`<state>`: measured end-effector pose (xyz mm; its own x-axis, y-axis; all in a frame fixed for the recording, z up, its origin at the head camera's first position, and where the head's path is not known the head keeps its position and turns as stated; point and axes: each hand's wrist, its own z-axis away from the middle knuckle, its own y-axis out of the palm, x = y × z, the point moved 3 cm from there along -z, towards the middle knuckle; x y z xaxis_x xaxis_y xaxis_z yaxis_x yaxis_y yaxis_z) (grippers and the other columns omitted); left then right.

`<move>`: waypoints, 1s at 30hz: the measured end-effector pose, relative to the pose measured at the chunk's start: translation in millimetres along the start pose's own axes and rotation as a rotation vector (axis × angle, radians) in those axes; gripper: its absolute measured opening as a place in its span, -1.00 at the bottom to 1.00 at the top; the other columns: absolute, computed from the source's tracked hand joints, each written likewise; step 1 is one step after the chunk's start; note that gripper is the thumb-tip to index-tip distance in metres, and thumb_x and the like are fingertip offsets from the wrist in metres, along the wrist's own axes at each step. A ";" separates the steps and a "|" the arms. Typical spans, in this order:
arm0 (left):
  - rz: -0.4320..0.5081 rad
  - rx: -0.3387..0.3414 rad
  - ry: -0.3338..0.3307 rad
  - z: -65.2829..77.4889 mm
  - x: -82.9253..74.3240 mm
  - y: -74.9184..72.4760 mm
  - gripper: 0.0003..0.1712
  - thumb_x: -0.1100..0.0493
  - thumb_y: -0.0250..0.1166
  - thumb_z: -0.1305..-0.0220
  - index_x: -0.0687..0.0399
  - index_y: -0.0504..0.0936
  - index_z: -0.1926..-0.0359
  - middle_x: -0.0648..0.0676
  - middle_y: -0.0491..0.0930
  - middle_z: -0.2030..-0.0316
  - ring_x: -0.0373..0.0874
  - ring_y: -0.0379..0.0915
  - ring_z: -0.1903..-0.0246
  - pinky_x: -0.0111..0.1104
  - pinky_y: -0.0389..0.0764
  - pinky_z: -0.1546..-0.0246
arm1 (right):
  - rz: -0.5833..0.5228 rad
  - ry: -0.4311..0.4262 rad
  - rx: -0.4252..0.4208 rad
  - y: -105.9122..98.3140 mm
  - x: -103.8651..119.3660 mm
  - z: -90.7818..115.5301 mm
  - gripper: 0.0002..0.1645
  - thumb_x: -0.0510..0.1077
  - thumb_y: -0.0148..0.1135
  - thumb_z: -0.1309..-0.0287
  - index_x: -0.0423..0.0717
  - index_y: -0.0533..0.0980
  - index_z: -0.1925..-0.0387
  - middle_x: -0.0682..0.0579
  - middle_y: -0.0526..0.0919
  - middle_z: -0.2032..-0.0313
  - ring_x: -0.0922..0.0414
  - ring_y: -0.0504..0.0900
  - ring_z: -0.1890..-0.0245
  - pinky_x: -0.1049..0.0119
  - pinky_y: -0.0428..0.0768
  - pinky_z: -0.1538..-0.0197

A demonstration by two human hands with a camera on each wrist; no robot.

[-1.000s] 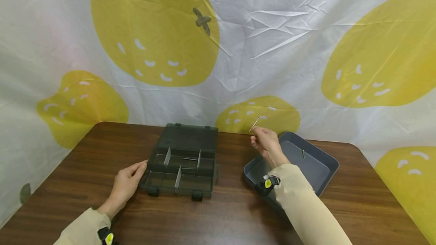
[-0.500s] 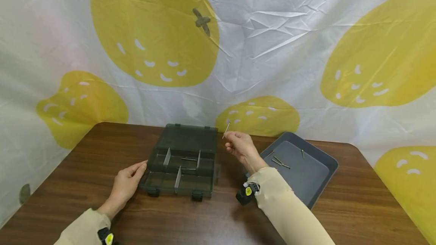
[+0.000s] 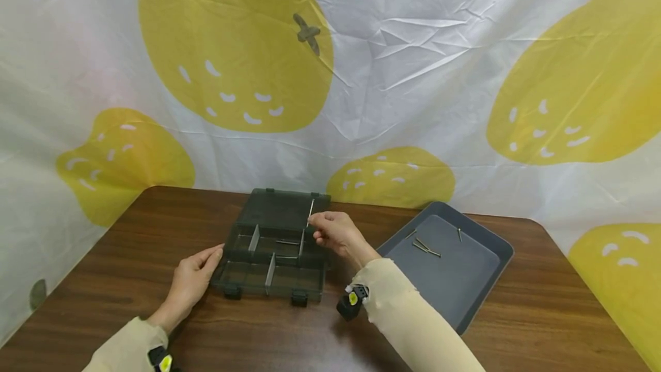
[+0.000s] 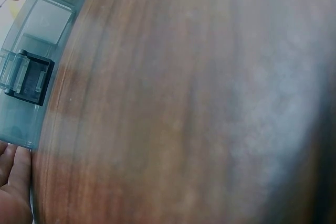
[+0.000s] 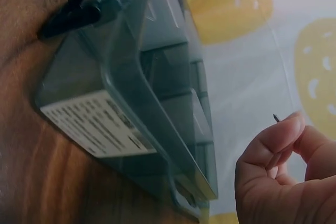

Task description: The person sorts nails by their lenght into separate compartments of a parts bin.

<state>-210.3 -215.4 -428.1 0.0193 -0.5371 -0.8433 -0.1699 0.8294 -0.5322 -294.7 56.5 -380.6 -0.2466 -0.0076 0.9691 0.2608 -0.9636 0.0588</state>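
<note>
**On the tabletop (image 3: 284, 337), one thin nail (image 3: 310, 213) depends on a fingertip pinch**

At nine o'clock of the box (image 3: 279, 291), the left hand (image 3: 191, 274) rests against its side, fingers extended rather than wrapped round it; too light a touch could let a knock slide the box. The lid (image 3: 279, 208) lies back at twelve. One stored nail (image 3: 287, 242) shows in the middle back compartment; whether the line below is another, I cannot tell.

At two o'clock, the right hand (image 3: 339, 235) has thumb and forefinger clamped on the nail, which stands nearly upright over the box's right part. So small a hold could let it twist or drop, and it could catch the right divider (image 3: 302, 241) if lowered askew.

At three, the sleeve (image 3: 413, 314) crosses the near-left rim of the tray (image 3: 465, 266); a dropped forearm could nudge it and scatter its loose nails (image 3: 427, 247).
</note>
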 end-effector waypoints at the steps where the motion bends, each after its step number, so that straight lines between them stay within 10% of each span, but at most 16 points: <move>1: 0.000 -0.002 -0.001 0.1 0.0 0.0 -0.47 -0.04 -0.01 -0.44 0.22 0.45 -0.23 0.22 0.44 -0.18 0.13 0.32 -0.22 -0.01 0.40 -0.18 | 0.005 0.006 0.017 2.5 -1.0 -0.3 -0.61 -0.29 0.03 -0.30 -0.51 0.39 -0.08 0.10 0.41 0.57 0.36 0.39 0.70 0.56 0.41 0.60; 30: -0.006 -0.025 0.024 0.3 -0.9 -0.2 -0.50 -0.01 0.01 -0.43 0.23 0.48 -0.20 0.22 0.47 -0.15 0.10 0.34 -0.20 -0.04 0.41 -0.16 | 0.329 0.046 0.141 25.3 -9.9 -3.9 -0.75 -0.33 0.14 -0.21 -0.47 0.55 0.16 0.13 0.42 0.80 0.38 0.36 0.81 0.59 0.39 0.70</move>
<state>-209.9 -215.0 -427.3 -0.0034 -0.5458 -0.8379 -0.1940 0.8224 -0.5348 -289.3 31.2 -389.6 -0.1689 -0.3259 0.9302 0.4584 -0.8614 -0.2186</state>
